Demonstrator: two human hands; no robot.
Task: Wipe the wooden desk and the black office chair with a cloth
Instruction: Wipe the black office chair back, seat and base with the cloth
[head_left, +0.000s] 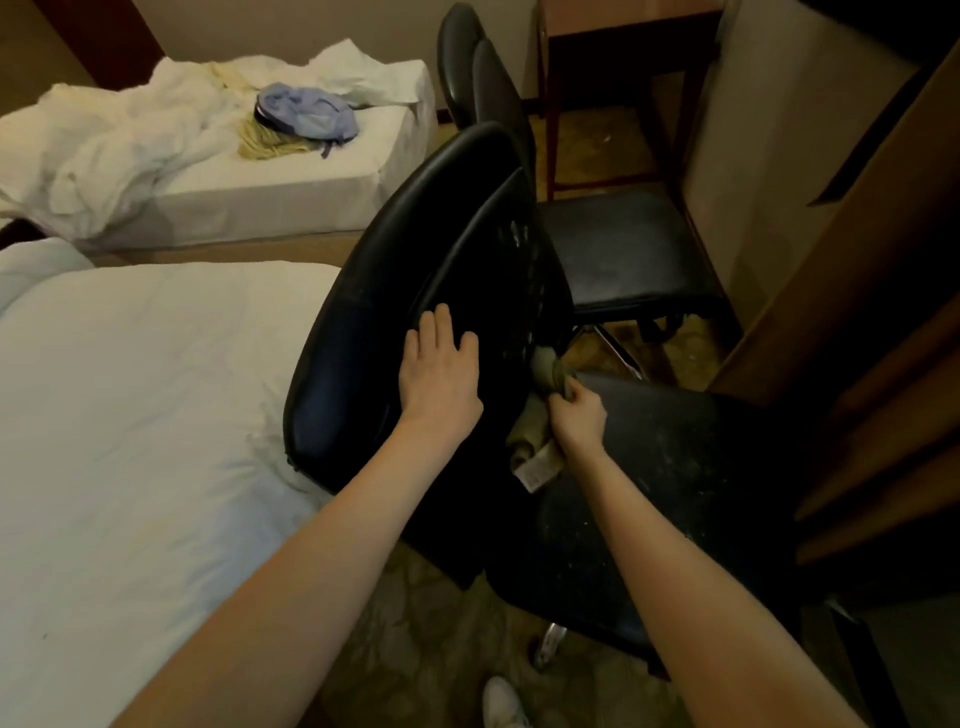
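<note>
Black chair (415, 249), olive cloth (535, 421), white beds (130, 415) — pale-blue backpack (306, 117).

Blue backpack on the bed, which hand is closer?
Left. The left hand rests on the chair back, nearer the backpack; right hand holds the cloth, farther off.

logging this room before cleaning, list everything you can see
near chair: 1, black, centre, beside the near bed
far chair: 1, black, behind it, by the table
cloth: 1, beige, where the near chair's back meets its seat
table: 1, brown wood, top right
near bed: 1, white, left
far bed: 1, white, upper left, sheets rumpled
backpack: 1, blue, on far bed
shoe: 1, white, bottom edge
carpet: 1, patterned tan, floor
left hand: 1, flat on near chair's back
right hand: 1, grips cloth
</note>
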